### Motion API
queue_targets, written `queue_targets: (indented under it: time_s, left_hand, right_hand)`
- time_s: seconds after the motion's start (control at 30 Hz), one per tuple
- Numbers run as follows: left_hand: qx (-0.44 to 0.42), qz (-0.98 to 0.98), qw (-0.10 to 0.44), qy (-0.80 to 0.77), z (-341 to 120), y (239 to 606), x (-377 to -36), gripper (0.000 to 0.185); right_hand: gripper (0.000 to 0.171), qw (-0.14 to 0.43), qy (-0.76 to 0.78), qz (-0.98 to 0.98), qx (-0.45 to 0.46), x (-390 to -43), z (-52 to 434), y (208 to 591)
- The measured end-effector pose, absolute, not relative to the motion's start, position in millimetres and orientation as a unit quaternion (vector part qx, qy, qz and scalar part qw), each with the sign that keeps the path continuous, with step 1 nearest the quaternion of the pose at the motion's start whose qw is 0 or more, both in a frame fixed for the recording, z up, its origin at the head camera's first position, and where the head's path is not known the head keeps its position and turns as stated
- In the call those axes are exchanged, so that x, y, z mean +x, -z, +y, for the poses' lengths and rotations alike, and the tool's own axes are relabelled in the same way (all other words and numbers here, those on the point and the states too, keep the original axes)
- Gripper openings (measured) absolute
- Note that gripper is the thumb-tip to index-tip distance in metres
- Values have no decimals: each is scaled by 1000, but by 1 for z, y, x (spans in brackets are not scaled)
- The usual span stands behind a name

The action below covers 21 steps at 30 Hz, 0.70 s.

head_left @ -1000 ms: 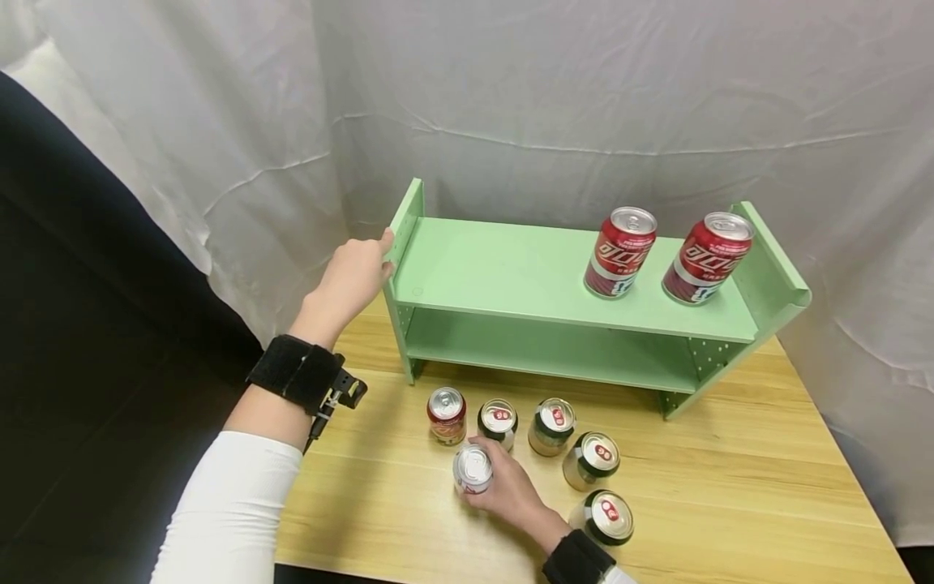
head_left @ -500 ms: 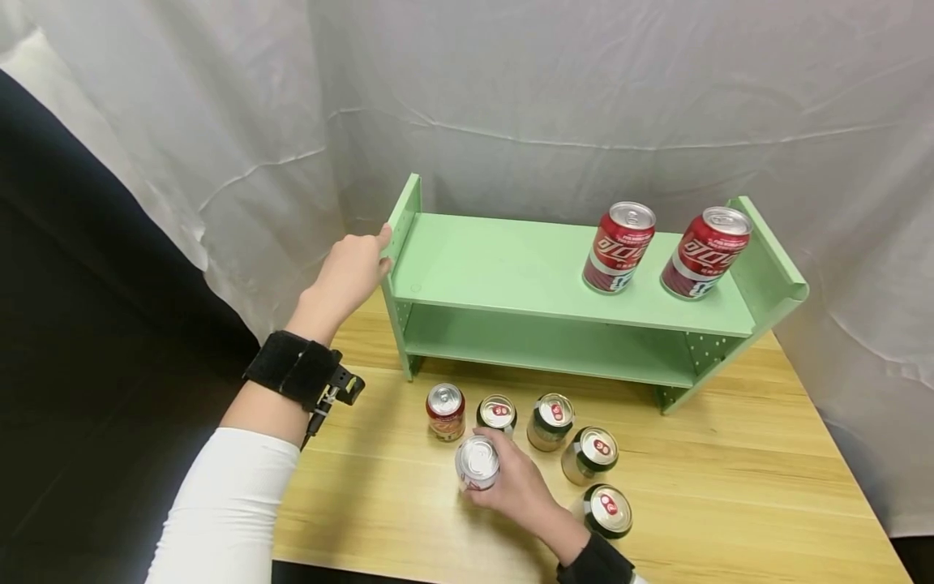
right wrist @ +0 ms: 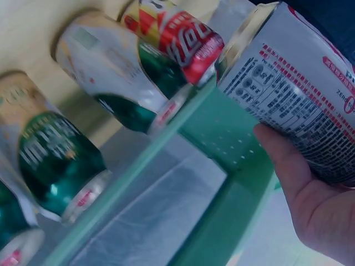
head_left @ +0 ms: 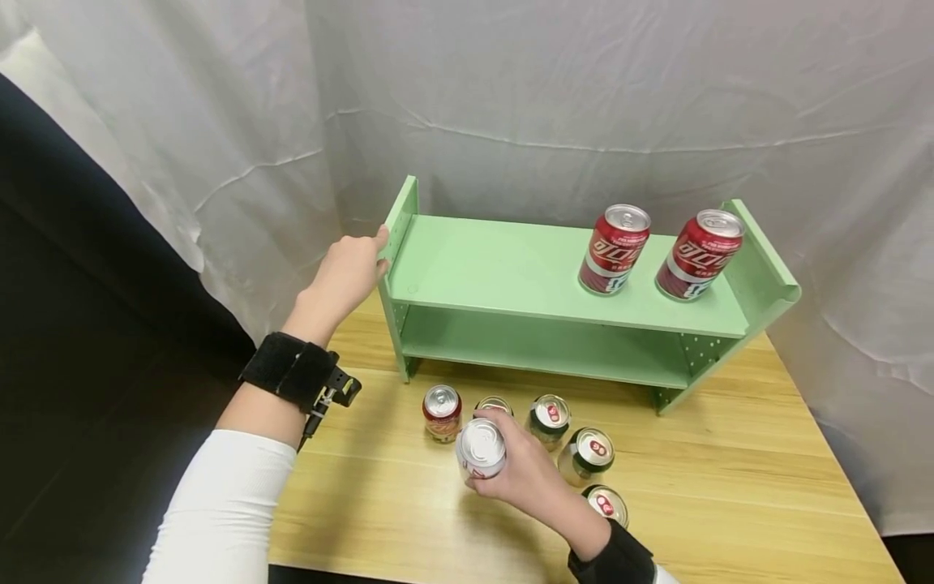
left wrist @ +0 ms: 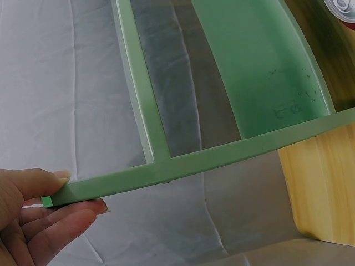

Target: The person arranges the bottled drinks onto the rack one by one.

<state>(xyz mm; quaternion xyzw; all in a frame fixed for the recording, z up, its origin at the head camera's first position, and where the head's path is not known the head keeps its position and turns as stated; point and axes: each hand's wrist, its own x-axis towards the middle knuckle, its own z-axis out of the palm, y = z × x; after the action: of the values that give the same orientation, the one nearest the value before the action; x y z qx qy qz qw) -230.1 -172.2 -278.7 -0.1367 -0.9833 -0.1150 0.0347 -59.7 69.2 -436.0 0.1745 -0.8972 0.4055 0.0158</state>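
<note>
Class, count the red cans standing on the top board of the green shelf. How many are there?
2. One red can stands right of the middle of the green shelf; the other red can stands beside it near the right end. None seems hidden there.

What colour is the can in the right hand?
The can is mostly white with red print, best seen in the right wrist view, gripped by the right hand.

Two red cans (head_left: 614, 249) (head_left: 699, 255) are standing upright on the top shelf toward its right end, near each other but apart. A small red can (head_left: 442, 412) and green-labelled cans (head_left: 550, 421) (head_left: 587, 457) (head_left: 604, 504) are standing on the wooden table (head_left: 730, 487). A white cloth (head_left: 584, 97) is hanging behind.
</note>
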Motion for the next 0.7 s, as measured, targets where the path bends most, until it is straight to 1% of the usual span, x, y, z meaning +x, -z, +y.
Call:
queue_targets:
  time_s: [0.2, 0.37, 0.5, 0.7]
  left_hand:
    - [-145, -982, 39, 115, -173, 281, -231, 55]
    - [-157, -980, 54, 105, -173, 285, -232, 53]
    - [-153, -981, 53, 109, -172, 284, -233, 54]
    - [-145, -983, 48, 106, -173, 282, -231, 55]
  right_hand:
    - [82, -19, -394, -900, 186, -66, 76, 414]
    - [80, -49, -427, -881, 196, -73, 85, 400]
    - [81, -46, -432, -877, 205, -80, 92, 390]
    - [82, -24, -410, -884, 223, -88, 98, 373]
